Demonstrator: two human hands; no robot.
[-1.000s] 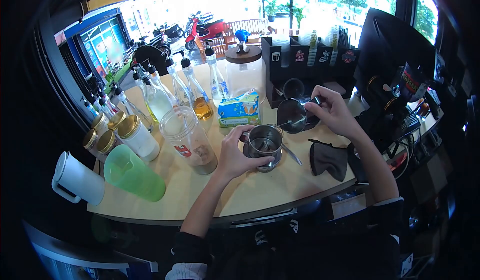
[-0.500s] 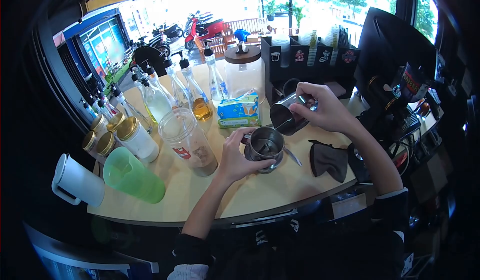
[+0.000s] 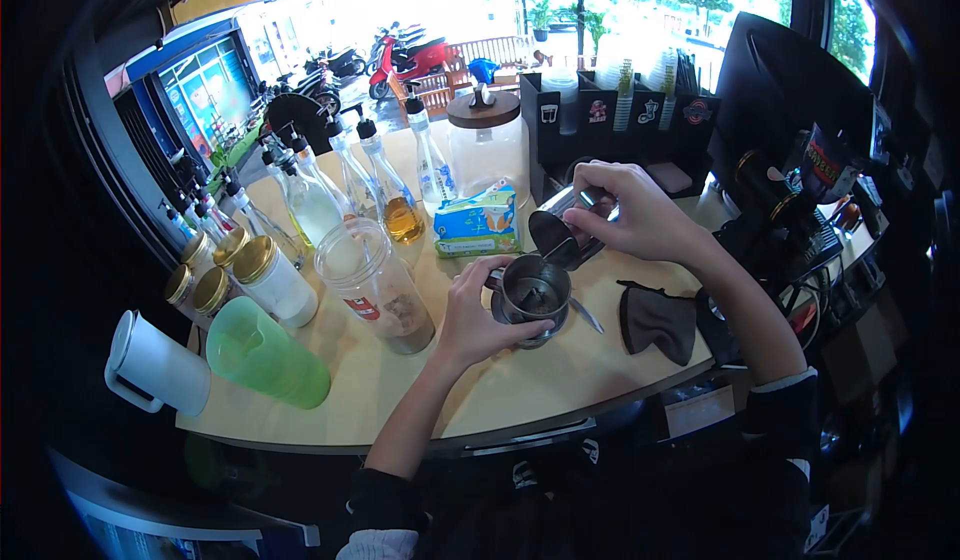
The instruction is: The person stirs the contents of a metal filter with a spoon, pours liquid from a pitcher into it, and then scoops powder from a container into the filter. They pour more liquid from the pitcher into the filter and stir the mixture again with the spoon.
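My right hand (image 3: 632, 215) grips a steel milk pitcher (image 3: 562, 238) by its handle side. The pitcher is tilted to the left, with its lip right at the rim of a metal cup (image 3: 536, 305). Around that cup's left side and front edge my left hand (image 3: 478, 312) is closed, thumb along the near side. Something dark lies inside the cup; whether liquid is flowing cannot be made out. Just right of the cup a slim metal utensil (image 3: 587, 315) rests on the counter.
A dark cloth (image 3: 657, 322) lies to the right. To the left stand a clear jar (image 3: 376, 290), a green pitcher (image 3: 268, 352), a white jug (image 3: 160, 365) and gold-lidded jars (image 3: 275, 278). Behind are a tissue pack (image 3: 477, 224), pump bottles (image 3: 392, 185) and a black cup holder (image 3: 620, 120).
The pitcher in my right hand has shifted slightly left and tipped further, its lip now meeting the cup's rim. My left hand and the cup have barely moved.
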